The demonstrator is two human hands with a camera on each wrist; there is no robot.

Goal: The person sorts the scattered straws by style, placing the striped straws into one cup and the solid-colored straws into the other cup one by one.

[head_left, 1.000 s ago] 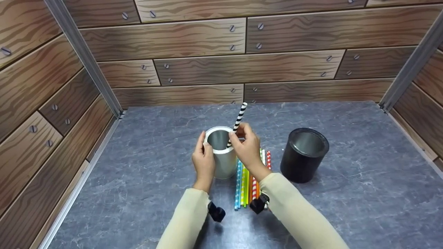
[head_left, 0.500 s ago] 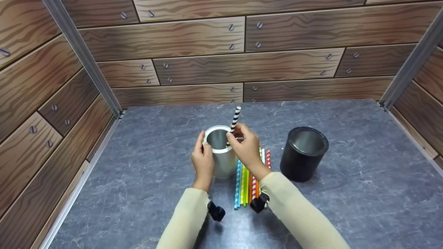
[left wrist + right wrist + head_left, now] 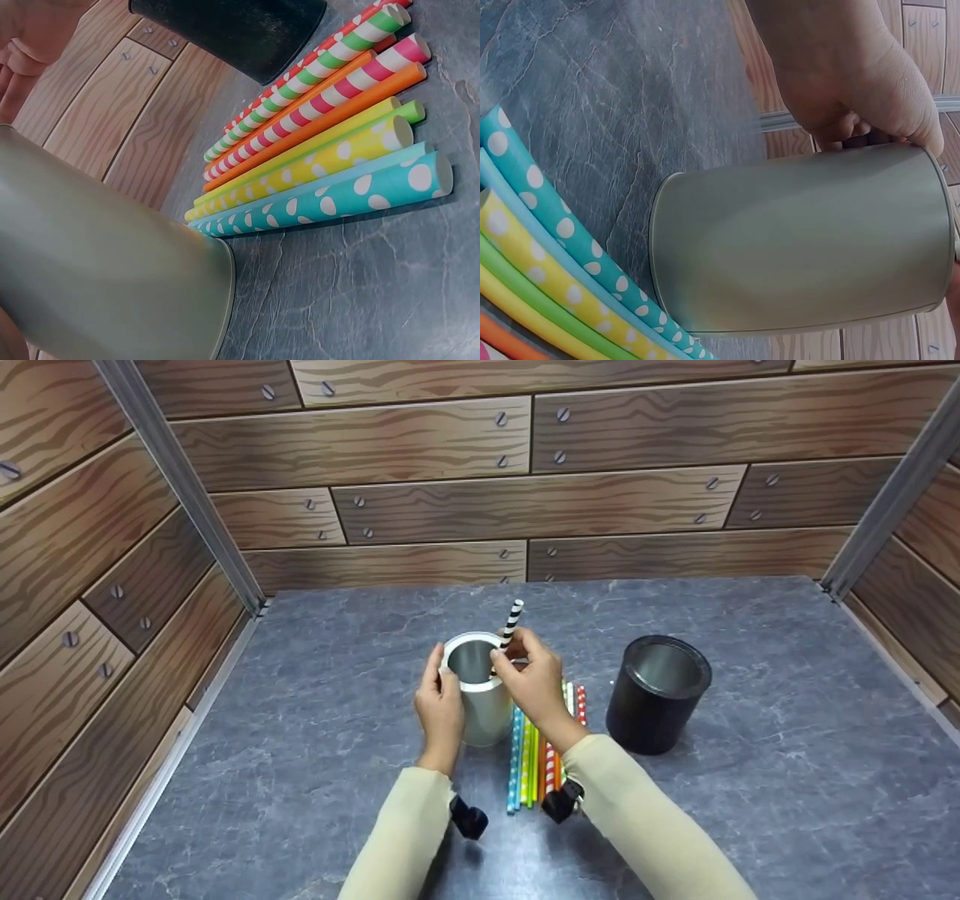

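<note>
A silver-grey can (image 3: 486,718) stands upright on the table, its mouth facing up. My left hand (image 3: 440,712) holds it by the left side near the rim; the right wrist view shows this hand (image 3: 847,82) with fingers bent against the can (image 3: 802,240). Between thumb and fingers, my right hand (image 3: 537,684) pinches a black-and-white striped paper straw (image 3: 513,622) at the can's right rim. The straw leans slightly right, and its lower end is inside the can, partly hidden by the thumb.
Several coloured paper straws (image 3: 528,769), dotted, striped and plain, lie side by side under the right forearm, close to the can's base. A black can (image 3: 651,712) stands upright to the right. Wood-patterned walls (image 3: 435,502) border the marbled grey table (image 3: 315,720).
The striped straw's top end has come down and slightly left as it sinks further into the silver-grey can. The left hand keeps its place on the can.
</note>
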